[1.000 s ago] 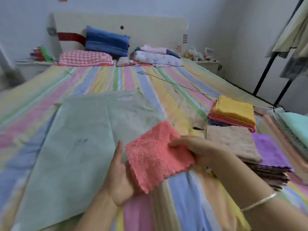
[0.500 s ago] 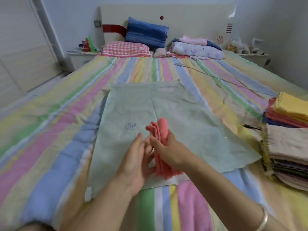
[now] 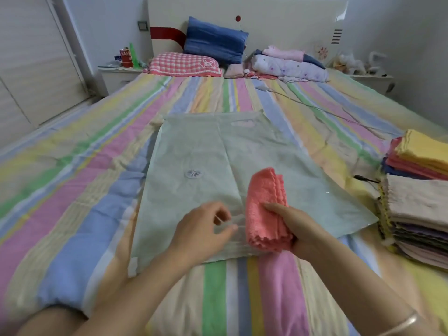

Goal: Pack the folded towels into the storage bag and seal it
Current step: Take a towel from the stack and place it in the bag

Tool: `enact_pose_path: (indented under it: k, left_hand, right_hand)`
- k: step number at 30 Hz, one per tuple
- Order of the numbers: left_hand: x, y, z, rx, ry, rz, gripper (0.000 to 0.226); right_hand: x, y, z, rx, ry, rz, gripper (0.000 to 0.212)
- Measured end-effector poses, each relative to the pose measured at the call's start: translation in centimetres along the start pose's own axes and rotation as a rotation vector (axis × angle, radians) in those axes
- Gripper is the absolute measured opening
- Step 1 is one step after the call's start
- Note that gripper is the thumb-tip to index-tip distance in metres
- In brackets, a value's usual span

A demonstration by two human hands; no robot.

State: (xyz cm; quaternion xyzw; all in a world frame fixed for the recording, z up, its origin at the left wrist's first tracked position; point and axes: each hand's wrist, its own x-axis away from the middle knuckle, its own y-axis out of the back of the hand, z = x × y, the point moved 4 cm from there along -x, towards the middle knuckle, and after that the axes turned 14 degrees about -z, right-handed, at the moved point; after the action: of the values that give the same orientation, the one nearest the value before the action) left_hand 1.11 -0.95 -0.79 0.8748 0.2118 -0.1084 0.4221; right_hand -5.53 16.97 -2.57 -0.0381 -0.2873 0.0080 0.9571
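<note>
Towel point(image 3: 265, 204) was held in the right hand point(image 3: 294, 226); left hand point(image 3: 203, 229) pinched the bag point(image 3: 194, 151) mouth, probably to open it next.

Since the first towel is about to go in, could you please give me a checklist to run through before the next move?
1. Folded coral-pink terry towel held in the right hand: ok.
2. Pale green plastic storage bag lying flat on the striped bedsheet: ok.
3. Left hand pinching the bag's near edge: ok.
4. Bag mouth actually parted wide enough for the towel: cannot tell.
5. Round white valve on the bag closed: cannot tell.
6. Stack of folded towels close by on the right: ok.
</note>
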Motion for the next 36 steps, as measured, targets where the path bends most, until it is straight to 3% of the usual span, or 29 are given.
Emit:
enact_pose_path:
  k: [2,5,10,13,18,20,23,25,31,33,36]
  left_hand:
    - [0.9,-1.3,-0.4,-0.245,-0.266,0.158,0.035]
    - [1.2,-2.1,-0.9,-0.442,-0.451,0.210,0.043]
    - [1.1,-2.3,-1.5,-0.597,-0.491,0.220,0.026]
    - [0.7,-2.3,-1.4,-0.640,-0.396,0.195,0.025]
    - [-0.6,-1.1,-1.7,-0.448,-0.192,0.115,0.014]
    - [-1.2,-1.0,-1.1,-0.313,-0.040,0.195,0.010]
    - [-1.6,-0.9,-0.8,0.087,0.214,0.381,0.016]
    - [-1.7,-0.4,-1.4,0.203,0.278,0.386,0.015]
    - [-3.4,2.2,-4.4,0.254,0.158,-0.002,0.014]
    - [-3.6,3.3,-5.8,0.288,0.096,-0.080,0.011]
    - [-3.2,4.2,-8.6,0.333,-0.002,-0.052,0.010]
  right_hand:
    - [-0.2,1.2,0.0,-0.004,-0.008,-0.006,0.031]
    - [-0.3,2.6,-0.2,0.004,-0.013,-0.021,0.036]
    - [0.3,4.7,0.1,-0.001,-0.032,-0.029,0.033]
    - [0.9,5.7,0.6,0.003,-0.031,-0.034,0.035]
    - [2.1,7.0,1.7,0.087,0.015,-0.007,0.041]
    - [2.4,7.5,2.0,0.124,0.045,0.014,0.051]
    - [3.4,7.9,2.6,0.143,0.089,0.075,0.057]
    - [4.2,8.0,3.1,0.207,0.138,0.117,0.055]
    - [6.8,6.5,3.3,0.697,0.219,0.265,0.025]
    - [6.7,5.5,3.8,0.796,0.338,0.167,0.020]
    - [5.1,3.3,5.2,0.925,0.558,-0.084,0.026]
